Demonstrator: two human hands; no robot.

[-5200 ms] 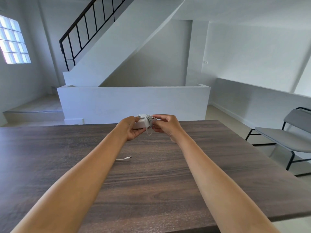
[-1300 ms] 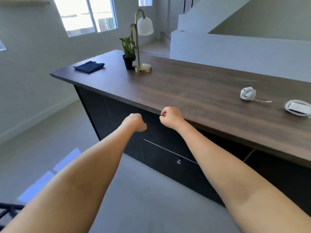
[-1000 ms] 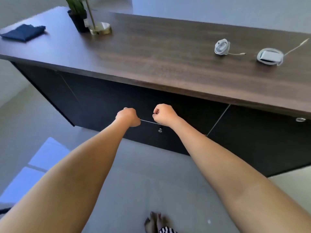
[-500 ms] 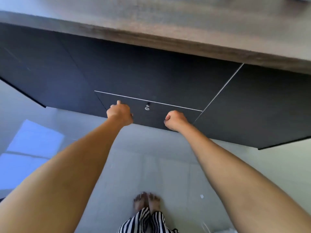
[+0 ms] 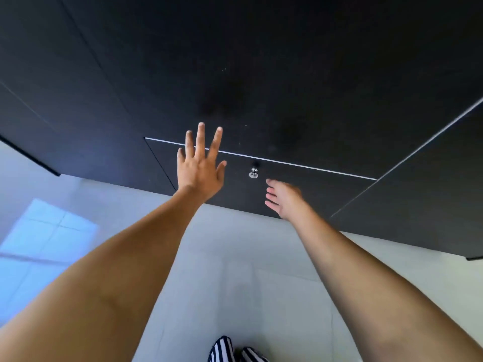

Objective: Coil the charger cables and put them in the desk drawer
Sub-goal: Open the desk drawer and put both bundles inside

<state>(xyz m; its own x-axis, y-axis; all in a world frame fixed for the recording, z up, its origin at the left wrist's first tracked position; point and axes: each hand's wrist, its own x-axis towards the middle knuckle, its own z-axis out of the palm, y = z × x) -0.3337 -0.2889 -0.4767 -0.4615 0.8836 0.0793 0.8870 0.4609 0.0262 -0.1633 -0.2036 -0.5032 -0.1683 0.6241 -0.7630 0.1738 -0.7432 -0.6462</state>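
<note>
the drawer (image 5: 287, 189) is still closed, its lock (image 5: 253, 174) between the hands. both fists have opened: left hand (image 5: 200, 168) spread flat near the top seam, right hand (image 5: 283, 198) loosely open, empty. cables out of view; opening comes next.

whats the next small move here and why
Probably curl the left hand fingers over the top edge of the drawer and pull. The drawer looks shut, only a thin bright line shows along its top, both hands are open and empty, and the right hand hangs below the small lock.
</note>
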